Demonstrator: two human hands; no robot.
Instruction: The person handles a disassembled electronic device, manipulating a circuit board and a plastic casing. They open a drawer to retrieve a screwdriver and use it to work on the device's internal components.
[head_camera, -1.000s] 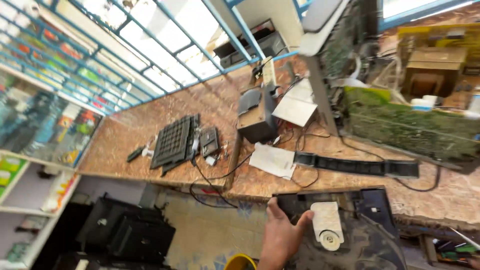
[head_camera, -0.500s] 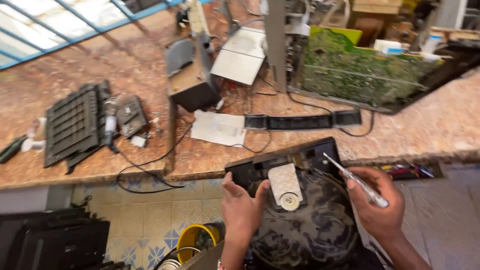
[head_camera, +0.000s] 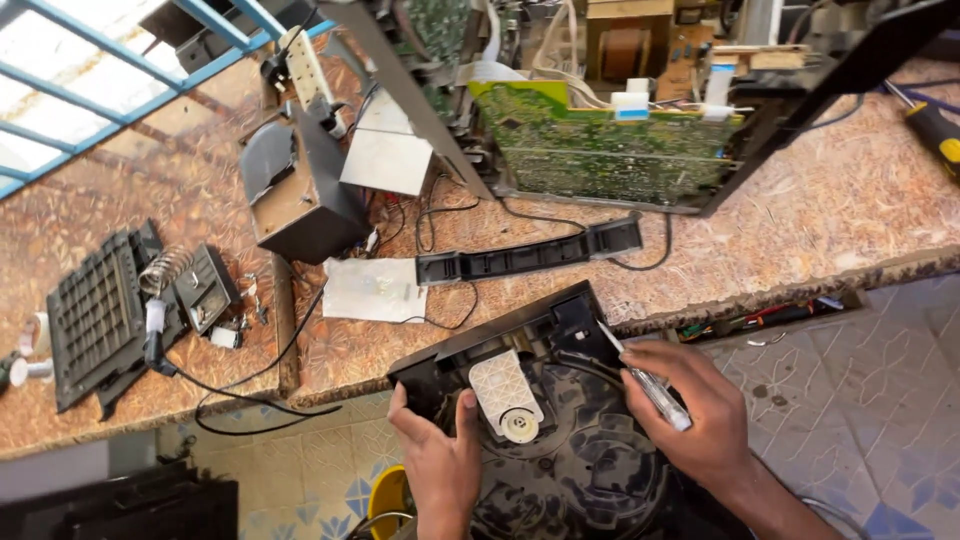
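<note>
A black plastic device casing (head_camera: 560, 440) lies in front of me, its far edge against the workbench. A white plastic part (head_camera: 507, 395) with a round hub sits on top of it. My left hand (head_camera: 440, 460) grips the casing's near left side, thumb beside the white part. My right hand (head_camera: 695, 410) holds a screwdriver (head_camera: 645, 385) with a clear handle, its tip pointing at the casing's upper right corner.
The speckled workbench (head_camera: 800, 230) carries a green circuit board (head_camera: 600, 150), a long black strip (head_camera: 530, 255), a white sheet (head_camera: 375, 290), a dark box (head_camera: 300, 195), a black grille (head_camera: 95, 315) and a soldering iron stand (head_camera: 170, 270). A yellow bucket (head_camera: 385, 500) stands on the tiled floor.
The view has swung right and closer to the casing. My right hand came in with the screwdriver and has moved its tip onto the casing; my left hand keeps its hold.
</note>
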